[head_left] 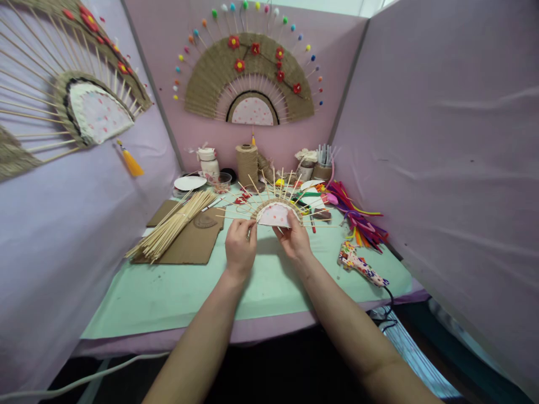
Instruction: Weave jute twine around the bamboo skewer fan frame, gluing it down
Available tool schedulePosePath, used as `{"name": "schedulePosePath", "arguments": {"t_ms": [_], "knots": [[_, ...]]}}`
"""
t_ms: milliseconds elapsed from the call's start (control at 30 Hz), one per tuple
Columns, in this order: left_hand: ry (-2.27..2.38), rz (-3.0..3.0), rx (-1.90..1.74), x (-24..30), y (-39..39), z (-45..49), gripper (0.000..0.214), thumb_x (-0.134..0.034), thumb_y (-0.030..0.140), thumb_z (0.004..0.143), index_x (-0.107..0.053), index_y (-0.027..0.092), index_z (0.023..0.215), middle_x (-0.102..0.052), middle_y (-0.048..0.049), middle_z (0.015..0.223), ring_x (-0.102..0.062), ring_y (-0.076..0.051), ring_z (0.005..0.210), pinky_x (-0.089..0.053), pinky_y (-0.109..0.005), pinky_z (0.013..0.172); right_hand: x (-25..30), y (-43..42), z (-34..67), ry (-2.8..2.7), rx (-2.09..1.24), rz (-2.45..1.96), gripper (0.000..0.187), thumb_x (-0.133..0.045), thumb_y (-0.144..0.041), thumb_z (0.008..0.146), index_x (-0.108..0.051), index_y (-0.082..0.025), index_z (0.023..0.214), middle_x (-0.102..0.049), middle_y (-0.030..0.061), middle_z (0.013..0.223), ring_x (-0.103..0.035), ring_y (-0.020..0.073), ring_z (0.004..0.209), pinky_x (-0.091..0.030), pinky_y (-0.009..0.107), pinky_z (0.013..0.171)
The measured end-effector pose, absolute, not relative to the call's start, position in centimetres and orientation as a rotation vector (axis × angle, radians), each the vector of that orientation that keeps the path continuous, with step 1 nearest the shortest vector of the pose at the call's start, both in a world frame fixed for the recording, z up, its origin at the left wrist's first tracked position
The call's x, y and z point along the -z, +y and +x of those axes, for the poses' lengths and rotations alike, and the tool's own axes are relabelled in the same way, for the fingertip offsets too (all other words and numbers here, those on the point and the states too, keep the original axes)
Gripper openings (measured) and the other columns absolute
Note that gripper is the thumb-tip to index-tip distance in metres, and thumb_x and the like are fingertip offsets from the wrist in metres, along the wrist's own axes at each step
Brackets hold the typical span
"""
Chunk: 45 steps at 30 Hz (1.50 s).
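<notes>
A small half-round fan [273, 215] is held up above the table in the middle of the view. It has a white centre with pink spots, a twine-coloured rim and thin wooden sticks [264, 184] spreading outward. My right hand [295, 238] grips its lower right part, with the thumb on the front and the fingers behind. At the left corner of the fan, my left hand [241, 247] is closed in a pinch; whether a strand of twine is also between those fingertips is too small to tell.
Bundled wooden sticks [179, 221] lie on cardboard [196, 247] at left. A flower-patterned glue gun [361, 265] and colourful pipe cleaners [362, 221] are at right. A twine spool [247, 165], bottle [208, 164] and clear bowl [222, 182] stand behind. Finished fans [252, 73] hang on the walls.
</notes>
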State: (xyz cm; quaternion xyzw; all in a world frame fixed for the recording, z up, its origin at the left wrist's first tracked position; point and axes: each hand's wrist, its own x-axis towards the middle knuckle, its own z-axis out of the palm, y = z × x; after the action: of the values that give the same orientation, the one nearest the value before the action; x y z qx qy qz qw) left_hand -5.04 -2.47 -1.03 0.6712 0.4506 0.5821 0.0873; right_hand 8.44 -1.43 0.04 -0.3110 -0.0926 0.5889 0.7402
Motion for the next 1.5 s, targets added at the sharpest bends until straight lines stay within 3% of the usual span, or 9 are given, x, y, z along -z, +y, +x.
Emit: {"name": "schedulePosePath", "arguments": {"t_ms": [533, 967, 1167, 1500], "knots": [[1.293, 1.694, -1.798, 1.3, -1.9, -4.6, 0.009, -0.066, 0.029, 0.079, -0.071, 0.023, 0.084, -0.067, -0.0046, 0.083, -0.057, -0.02, 0.082, -0.044, -0.034, 0.088, 0.6, -1.7, 7.7, -0.189, -1.279, -0.634, 0.02, -0.074, -0.027, 0.076, -0.067, -0.02, 0.093, -0.075, 0.0004, 0.09, -0.068, 0.0147, 0.088, -0.059, 0.033, 0.081], [1.299, 1.549, -1.887, 0.7, -2.1, -4.4, 0.006, -0.068, 0.026, 0.075, -0.071, 0.022, 0.077, -0.067, -0.0028, 0.077, -0.058, -0.017, 0.076, -0.047, -0.03, 0.08, 0.7, -2.2, 6.7, -0.169, -1.285, -0.614, 0.02, -0.074, -0.028, 0.075, -0.067, -0.02, 0.092, -0.075, 0.0019, 0.091, -0.069, 0.0155, 0.09, -0.059, 0.033, 0.083], [1.311, 1.325, -1.828, 1.4, -1.8, -3.9, 0.014, -0.069, 0.029, 0.074, -0.071, 0.018, 0.08, -0.068, -0.0036, 0.079, -0.061, -0.015, 0.075, -0.05, -0.026, 0.074, 1.2, -2.1, 6.7, -0.235, -1.265, -0.614, 0.031, -0.078, -0.034, 0.072, -0.066, -0.023, 0.098, -0.074, -0.0001, 0.095, -0.069, 0.0143, 0.089, -0.058, 0.034, 0.086], [1.303, 1.359, -1.771, 1.3, -1.8, -4.0, 0.013, -0.068, 0.029, 0.075, -0.068, 0.017, 0.08, -0.067, -0.003, 0.079, -0.061, -0.014, 0.075, -0.049, -0.026, 0.076, 1.1, -2.2, 6.7, -0.204, -1.276, -0.609, 0.027, -0.079, -0.031, 0.07, -0.068, -0.019, 0.091, -0.075, 0.0002, 0.09, -0.068, 0.0132, 0.083, -0.059, 0.031, 0.081]]}}
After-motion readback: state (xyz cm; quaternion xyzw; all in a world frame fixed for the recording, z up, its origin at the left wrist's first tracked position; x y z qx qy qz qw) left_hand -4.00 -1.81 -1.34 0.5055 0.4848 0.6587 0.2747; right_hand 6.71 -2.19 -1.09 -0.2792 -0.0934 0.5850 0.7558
